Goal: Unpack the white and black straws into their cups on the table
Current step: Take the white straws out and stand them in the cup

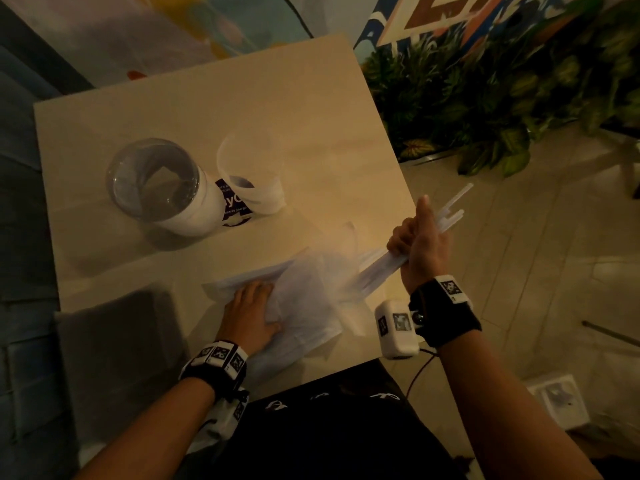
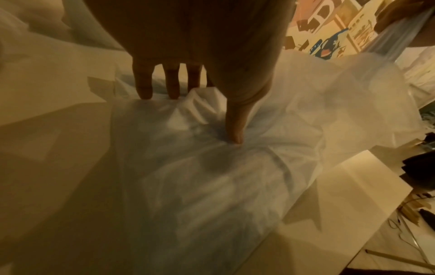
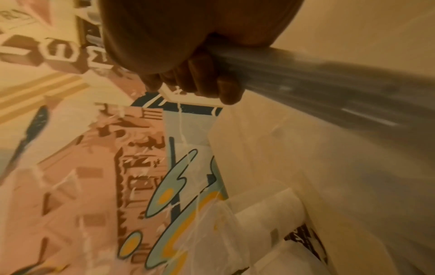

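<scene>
My right hand [image 1: 417, 240] grips a bundle of white straws [image 1: 453, 206] at the table's right edge, fingers curled round it [image 3: 212, 87]; the straws' lower ends [image 1: 372, 268] still reach toward a clear plastic bag [image 1: 304, 299]. The bundle [image 3: 317, 78] looks blurred in the right wrist view. My left hand [image 1: 251, 317] presses flat on the bag, fingers [image 2: 144, 87] spread and thumb [image 2: 235, 128] pushing into the crumpled plastic [image 2: 212, 176]. Two cups stand at the table's left: a clear one [image 1: 156, 181] and a white one [image 1: 252, 174]. No black straws show.
The beige table [image 1: 207, 98] has bare surface behind the cups. A grey chair back [image 1: 117, 348] stands at the near left. Green plants [image 1: 485, 91] border the table's right side above a tiled floor [image 1: 519, 271]. A small white box [image 1: 557, 400] lies on the floor.
</scene>
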Available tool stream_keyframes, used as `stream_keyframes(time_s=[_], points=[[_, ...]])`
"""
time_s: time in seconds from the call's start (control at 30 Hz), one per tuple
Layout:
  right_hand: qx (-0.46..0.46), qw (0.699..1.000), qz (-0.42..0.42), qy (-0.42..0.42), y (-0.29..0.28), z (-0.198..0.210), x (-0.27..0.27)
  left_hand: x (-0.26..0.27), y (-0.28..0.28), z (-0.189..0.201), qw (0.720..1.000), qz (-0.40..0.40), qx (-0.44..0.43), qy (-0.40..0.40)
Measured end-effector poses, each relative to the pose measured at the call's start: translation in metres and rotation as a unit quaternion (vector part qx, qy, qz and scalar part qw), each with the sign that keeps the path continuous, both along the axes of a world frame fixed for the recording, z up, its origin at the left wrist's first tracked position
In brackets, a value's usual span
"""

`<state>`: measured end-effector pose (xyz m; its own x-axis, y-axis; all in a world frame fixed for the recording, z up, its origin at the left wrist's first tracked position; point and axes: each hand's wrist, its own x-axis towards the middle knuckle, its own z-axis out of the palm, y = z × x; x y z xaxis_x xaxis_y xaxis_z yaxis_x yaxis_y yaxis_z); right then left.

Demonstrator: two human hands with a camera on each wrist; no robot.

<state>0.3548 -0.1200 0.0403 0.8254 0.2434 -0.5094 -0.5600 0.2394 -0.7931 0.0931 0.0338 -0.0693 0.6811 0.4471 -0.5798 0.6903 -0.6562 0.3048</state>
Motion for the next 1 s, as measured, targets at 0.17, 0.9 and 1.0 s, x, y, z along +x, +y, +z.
stream_keyframes(time_s=[0.17, 0.9, 1.0], points=[[0.013, 0.99, 0.047, -0.133, 0.003, 0.059, 0.003, 0.003, 0.005, 0.004, 0.999, -0.02, -0.019, 0.018], [0.158, 0.939, 0.224, -0.209, 0.072, 0.115, -0.071, 0.084, -0.013, 0.12, 0.569, 0.473, -0.651, -0.167], [0.121, 0.939, 0.229, -0.228, 0.071, 0.114, -0.072, 0.087, -0.014, 0.126, 0.538, 0.476, -0.673, -0.176]])
